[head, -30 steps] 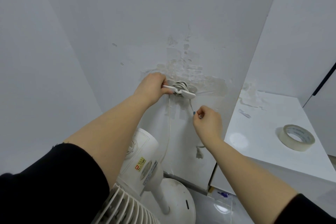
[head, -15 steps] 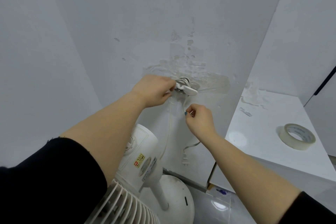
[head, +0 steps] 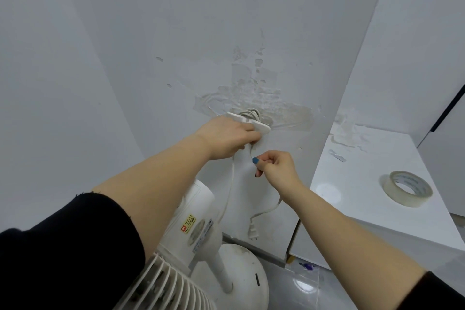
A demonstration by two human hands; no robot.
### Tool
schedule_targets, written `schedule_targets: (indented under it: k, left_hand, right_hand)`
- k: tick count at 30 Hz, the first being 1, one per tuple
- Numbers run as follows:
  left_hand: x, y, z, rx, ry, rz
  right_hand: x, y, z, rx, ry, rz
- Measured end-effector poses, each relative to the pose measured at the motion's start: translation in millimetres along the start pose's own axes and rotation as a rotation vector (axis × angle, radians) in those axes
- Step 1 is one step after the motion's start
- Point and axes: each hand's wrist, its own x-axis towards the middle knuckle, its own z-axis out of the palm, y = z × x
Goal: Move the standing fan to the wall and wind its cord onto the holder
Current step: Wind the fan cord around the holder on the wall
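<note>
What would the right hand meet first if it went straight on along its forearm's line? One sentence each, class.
The right hand, pinching the cord, would probably meet the left hand gripping the holder; depth is unclear, so perhaps the wall.

The wall [head: 226,20] is matt paint, peeled rough and patchy around the holder [head: 261,129], which is smooth white plastic. The cord [head: 230,184] has a smooth white sheath. The fan [head: 198,199] is faintly glossy white plastic, its base [head: 241,264] scuffed. My sleeve [head: 63,246] is matt black cloth. The cabinet top [head: 364,171] and floor [head: 302,289] shine. The 1 tape roll [head: 407,191] looks translucent.
</note>
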Motion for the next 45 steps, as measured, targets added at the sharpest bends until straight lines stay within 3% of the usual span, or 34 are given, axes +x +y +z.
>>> schedule_targets:
  k: [9,12,15,20,25,30,34,42,45]
  left_hand:
    - [10,5,0,0.004,-0.121,0.036]
    - [10,7,0,-0.007,-0.11,0.045]
    - [9,8,2,0.013,-0.074,0.043]
    - [9,7,1,0.01,-0.077,0.029]
    - [5,4,5,0.048,-0.037,0.024]
    - [1,2,5,0.065,0.062,0.022]
    - [-11,-6,8,0.08,0.107,0.062]
    - [-5,1,3,0.123,0.003,-0.064]
    - [-5,0,3,0.069,0.06,-0.085]
  right_hand:
    - [-9,-6,-6,0.078,-0.137,-0.06]
    - [-11,7,-14,-0.069,-0.093,-0.169]
    - [-12,18,-25,-0.059,0.009,-0.198]
    - [-12,28,-45,-0.044,0.046,-0.127]
    - [-12,40,-67,0.12,0.107,0.027]
    - [-10,19,-63,0.207,0.017,0.017]
    - [-3,-7,-57,0.155,0.082,-0.046]
    - [5,-37,-41,0.097,0.18,-0.138]
    - [7,-44,-38,0.091,0.185,-0.171]
